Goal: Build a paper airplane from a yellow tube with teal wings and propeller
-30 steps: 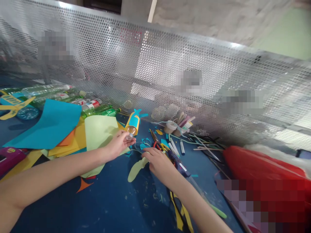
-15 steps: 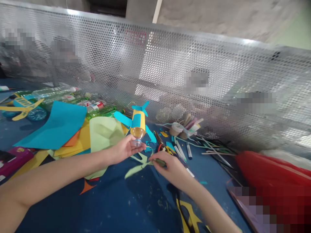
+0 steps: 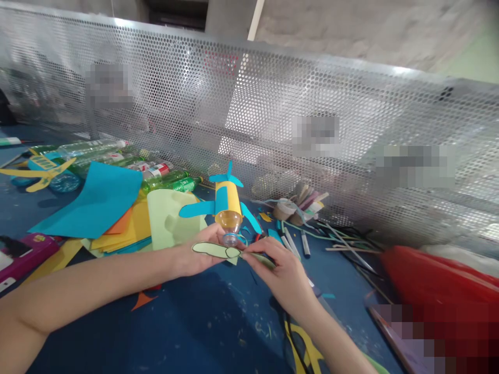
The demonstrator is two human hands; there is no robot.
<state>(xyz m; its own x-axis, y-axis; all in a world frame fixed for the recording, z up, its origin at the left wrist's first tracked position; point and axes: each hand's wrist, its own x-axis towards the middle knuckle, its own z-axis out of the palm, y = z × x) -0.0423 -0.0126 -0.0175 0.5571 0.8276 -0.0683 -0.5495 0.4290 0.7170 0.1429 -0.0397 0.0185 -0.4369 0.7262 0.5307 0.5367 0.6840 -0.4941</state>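
My left hand (image 3: 197, 253) is closed around the neck end of a toy airplane (image 3: 227, 200) built from a plastic bottle. Yellow and blue foam or paper wraps the bottle, with blue wings at its sides and blue tail fins at the far end. The clear neck and cap point toward me. Between the fingertips of my right hand (image 3: 288, 267) is a pale green propeller cutout (image 3: 212, 250), its blades outlined in dark line. The propeller lies in front of the bottle cap; whether the two touch I cannot tell.
Blue sheet (image 3: 95, 200) and pale green sheet (image 3: 171, 218) lie at left, before several plastic bottles (image 3: 156, 171). Another bottle airplane (image 3: 49, 171) sits farther left. Markers (image 3: 305, 243) and cords lie at right near a red bag (image 3: 436, 280). Perforated metal panel (image 3: 175, 88) stands behind.
My right hand has raised and turned the propeller so its outlined face shows, bringing it in front of the cap. The airplane has rotated and come slightly right and nearer.
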